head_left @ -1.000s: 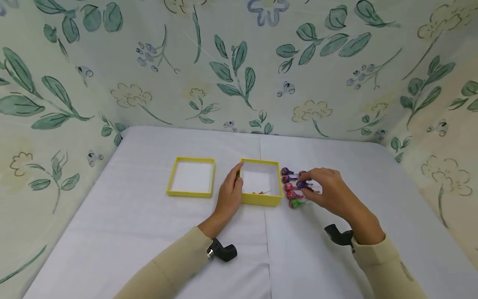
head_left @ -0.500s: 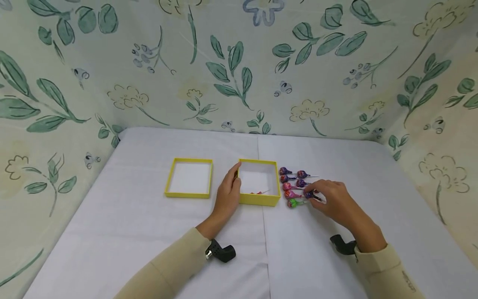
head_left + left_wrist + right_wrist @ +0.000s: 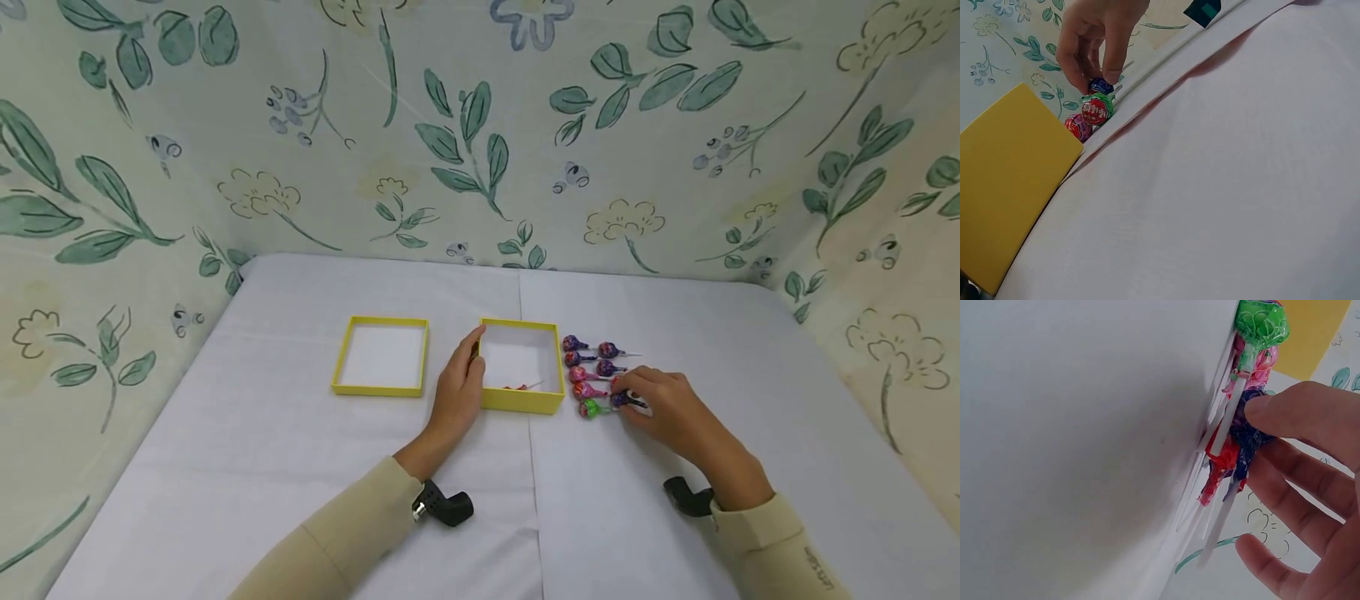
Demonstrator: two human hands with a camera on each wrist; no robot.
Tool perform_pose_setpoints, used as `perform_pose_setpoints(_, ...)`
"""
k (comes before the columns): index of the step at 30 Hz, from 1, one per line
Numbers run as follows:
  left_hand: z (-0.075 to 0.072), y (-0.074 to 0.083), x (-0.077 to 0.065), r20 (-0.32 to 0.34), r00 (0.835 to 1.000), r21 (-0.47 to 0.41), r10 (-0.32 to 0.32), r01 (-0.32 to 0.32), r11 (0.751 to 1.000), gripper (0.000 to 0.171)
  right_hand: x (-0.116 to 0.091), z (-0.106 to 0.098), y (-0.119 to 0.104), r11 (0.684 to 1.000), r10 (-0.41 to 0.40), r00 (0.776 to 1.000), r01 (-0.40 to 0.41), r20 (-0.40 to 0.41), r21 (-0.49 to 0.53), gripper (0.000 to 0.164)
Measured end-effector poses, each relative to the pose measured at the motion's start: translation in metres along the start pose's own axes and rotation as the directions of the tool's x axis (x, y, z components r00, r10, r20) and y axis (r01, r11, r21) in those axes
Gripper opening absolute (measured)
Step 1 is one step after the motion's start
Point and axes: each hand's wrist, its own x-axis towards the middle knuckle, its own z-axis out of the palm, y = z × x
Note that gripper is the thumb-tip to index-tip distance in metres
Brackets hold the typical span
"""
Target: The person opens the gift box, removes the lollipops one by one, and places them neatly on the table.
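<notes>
In the head view, my left hand (image 3: 456,392) rests along the left side of an open yellow box (image 3: 522,403), its fingers looking straight. A small red piece with a thin white stick shows inside the box. My right hand (image 3: 675,412) pinches a dark blue lollipop (image 3: 624,400) between thumb and fingers, low over the table beside a green lollipop (image 3: 588,408). In the right wrist view the dark wrapper (image 3: 1249,437) lies under the thumb, with a red lollipop (image 3: 1222,459) close behind. My left hand is out of sight in the left wrist view.
Left of the box lies a shallow yellow-rimmed lid (image 3: 378,390). Pink lollipops (image 3: 581,374) and dark ones (image 3: 575,343) lie in two columns along the box's right side. White cloth (image 3: 300,500) covers the table; floral fabric (image 3: 480,233) hangs behind it.
My right hand has moved toward me with the dark lollipop, lowering it beside the green one. The lollipops farther back are now uncovered. My left hand stays at the box.
</notes>
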Motion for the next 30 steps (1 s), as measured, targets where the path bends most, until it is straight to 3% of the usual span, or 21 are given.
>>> perform_pose_setpoints(12, 0.001, -0.001, 0.0, 0.0, 1.0, 0.015, 0.003, -0.003, 1.0, 0.046, -0.005, -0.002, 0.001, 0.998, 0.054, 0.996, -0.053, 0.071, -0.016, 0.031)
perform_pose_setpoints(30, 0.0, -0.001, 0.001, 0.011, 1.0, 0.018, -0.014, 0.014, 1.0, 0.046, 0.007, -0.018, -0.005, 0.999, -0.028, 0.999, 0.028, 0.024, 0.036, 0.036)
